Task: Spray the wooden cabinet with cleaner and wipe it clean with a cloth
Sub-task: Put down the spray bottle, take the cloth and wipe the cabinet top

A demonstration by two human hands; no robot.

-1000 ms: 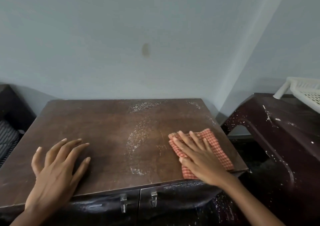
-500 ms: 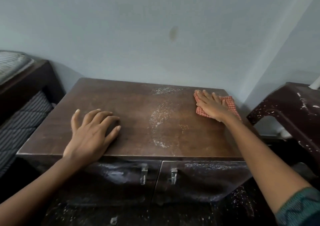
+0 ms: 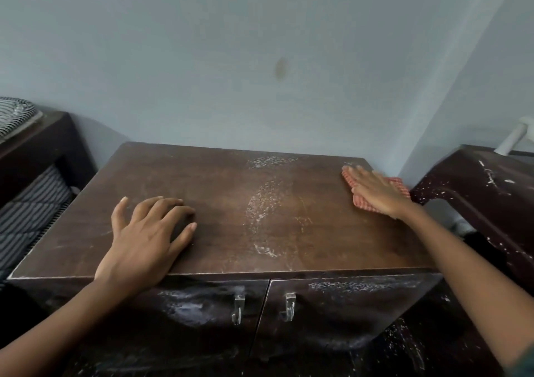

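The dark wooden cabinet (image 3: 219,180) stands against the wall, with white speckled spray marks across the middle and back of its top. My right hand (image 3: 375,191) lies flat on a red checked cloth (image 3: 400,186) at the top's far right corner, pressing it down. My left hand (image 3: 147,232) rests palm down with its fingers spread on the front left of the top, holding nothing. Two doors with clear handles (image 3: 238,308) face me, smeared with white residue. No spray bottle is in view.
A dark maroon plastic chair (image 3: 476,191) flecked with white stands close on the right, with a white plastic piece (image 3: 513,141) behind it. On the left is a dark wooden frame (image 3: 43,145) with striped bedding (image 3: 26,212).
My right hand slid the cloth from the front right of the top to the back right corner. My left hand stayed flat on the left side. The camera pulled back and tilted down.
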